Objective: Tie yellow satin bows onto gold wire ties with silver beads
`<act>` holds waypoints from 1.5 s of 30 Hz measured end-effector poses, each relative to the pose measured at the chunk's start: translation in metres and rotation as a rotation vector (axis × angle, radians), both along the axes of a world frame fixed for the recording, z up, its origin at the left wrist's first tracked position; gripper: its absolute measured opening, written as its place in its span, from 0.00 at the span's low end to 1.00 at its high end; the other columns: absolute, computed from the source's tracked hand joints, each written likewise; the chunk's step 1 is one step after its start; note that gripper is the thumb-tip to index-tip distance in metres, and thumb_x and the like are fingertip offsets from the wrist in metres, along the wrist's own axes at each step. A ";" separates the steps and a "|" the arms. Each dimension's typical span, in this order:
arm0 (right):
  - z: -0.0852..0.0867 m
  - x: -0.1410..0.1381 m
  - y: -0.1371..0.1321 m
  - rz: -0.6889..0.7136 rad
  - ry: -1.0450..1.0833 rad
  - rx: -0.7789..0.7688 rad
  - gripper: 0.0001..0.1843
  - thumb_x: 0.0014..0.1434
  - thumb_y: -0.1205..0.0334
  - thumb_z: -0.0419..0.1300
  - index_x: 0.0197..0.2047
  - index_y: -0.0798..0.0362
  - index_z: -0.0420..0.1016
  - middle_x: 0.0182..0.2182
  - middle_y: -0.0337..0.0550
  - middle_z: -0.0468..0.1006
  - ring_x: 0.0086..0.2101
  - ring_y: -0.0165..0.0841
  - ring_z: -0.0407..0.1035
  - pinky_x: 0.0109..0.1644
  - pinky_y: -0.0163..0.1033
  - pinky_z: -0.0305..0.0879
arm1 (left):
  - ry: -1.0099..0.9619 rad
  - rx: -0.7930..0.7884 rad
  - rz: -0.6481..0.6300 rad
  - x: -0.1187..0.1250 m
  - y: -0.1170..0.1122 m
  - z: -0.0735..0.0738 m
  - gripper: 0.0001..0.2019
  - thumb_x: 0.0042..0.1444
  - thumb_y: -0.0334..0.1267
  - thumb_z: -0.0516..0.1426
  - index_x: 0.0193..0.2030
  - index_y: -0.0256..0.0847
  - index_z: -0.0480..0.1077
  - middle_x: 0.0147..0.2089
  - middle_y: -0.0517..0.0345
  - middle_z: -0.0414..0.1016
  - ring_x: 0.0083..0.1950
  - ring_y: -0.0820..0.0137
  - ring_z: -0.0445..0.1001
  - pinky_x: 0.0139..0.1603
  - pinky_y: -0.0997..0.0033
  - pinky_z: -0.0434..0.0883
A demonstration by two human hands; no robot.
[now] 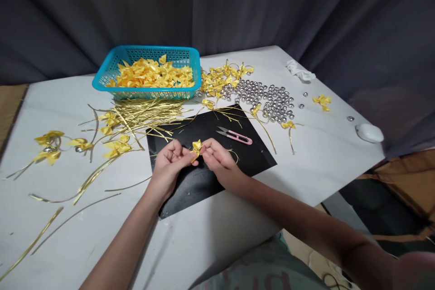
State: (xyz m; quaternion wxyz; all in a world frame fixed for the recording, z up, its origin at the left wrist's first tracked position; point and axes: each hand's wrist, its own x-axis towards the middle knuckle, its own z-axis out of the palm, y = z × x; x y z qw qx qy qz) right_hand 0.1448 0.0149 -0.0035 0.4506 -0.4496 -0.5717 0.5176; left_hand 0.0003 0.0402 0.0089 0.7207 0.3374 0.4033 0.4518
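Note:
Between my two hands is a small yellow ribbon bow [196, 146], held up over a black mat [193, 190]. My left hand [171, 161] pinches it from the left with thumb and forefinger. From the other side, the fingertips of my right hand [220, 158] grip the bow's edge, and a thin gold cord [235, 156] shows beside that hand. Pink thread snips [235, 136] lie on the mat just beyond my right hand. Gold cords [146, 115] are heaped past the mat's far left edge.
A blue basket [146, 95] full of yellow bows stands at the back. Silver bells [261, 95] are scattered right of it, beside finished-looking bow pieces [220, 77]. More bows with cords [117, 147] lie left. A white computer mouse [369, 133] and crumpled white tissue [299, 70] sit right.

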 end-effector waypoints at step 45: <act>0.004 0.000 0.003 0.115 0.176 -0.243 0.09 0.59 0.55 0.48 0.34 0.53 0.60 0.20 0.31 0.53 0.20 0.23 0.46 0.22 0.29 0.42 | 0.004 -0.036 -0.046 -0.001 0.000 0.003 0.22 0.37 0.32 0.68 0.20 0.39 0.54 0.18 0.66 0.72 0.21 0.79 0.71 0.25 0.84 0.66</act>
